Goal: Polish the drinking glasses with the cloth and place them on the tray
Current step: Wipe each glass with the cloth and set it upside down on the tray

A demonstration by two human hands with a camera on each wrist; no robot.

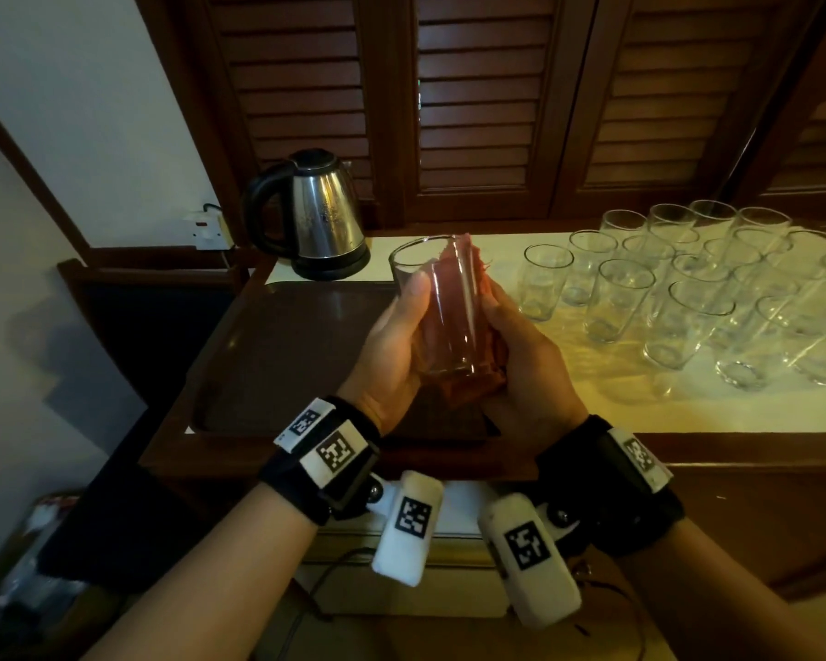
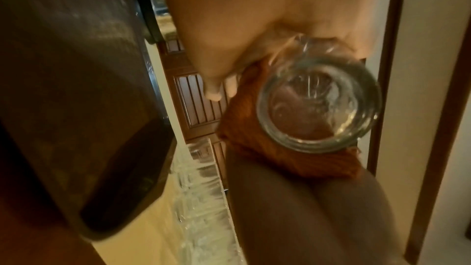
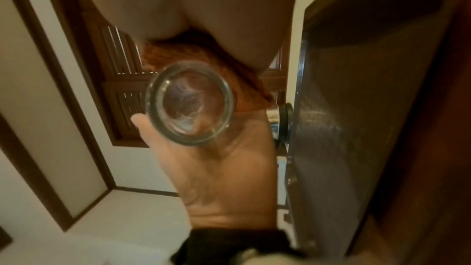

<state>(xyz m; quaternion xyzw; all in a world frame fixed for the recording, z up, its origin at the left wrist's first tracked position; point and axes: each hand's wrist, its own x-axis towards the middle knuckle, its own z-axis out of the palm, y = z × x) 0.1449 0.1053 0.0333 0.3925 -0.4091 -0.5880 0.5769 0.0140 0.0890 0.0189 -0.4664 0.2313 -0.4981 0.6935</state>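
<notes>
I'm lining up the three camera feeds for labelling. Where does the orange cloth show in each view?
Head: the orange cloth sits centre frame, behind the held glass, pressed by the right hand.
Left wrist: centre-right, wrapped beside and below the glass base.
Right wrist: upper centre, between the right palm and the glass base.
Shared landmark: the dark brown tray, large in both wrist views.

left hand: fingers curled, gripping; right hand: seemingly curled, gripping
</notes>
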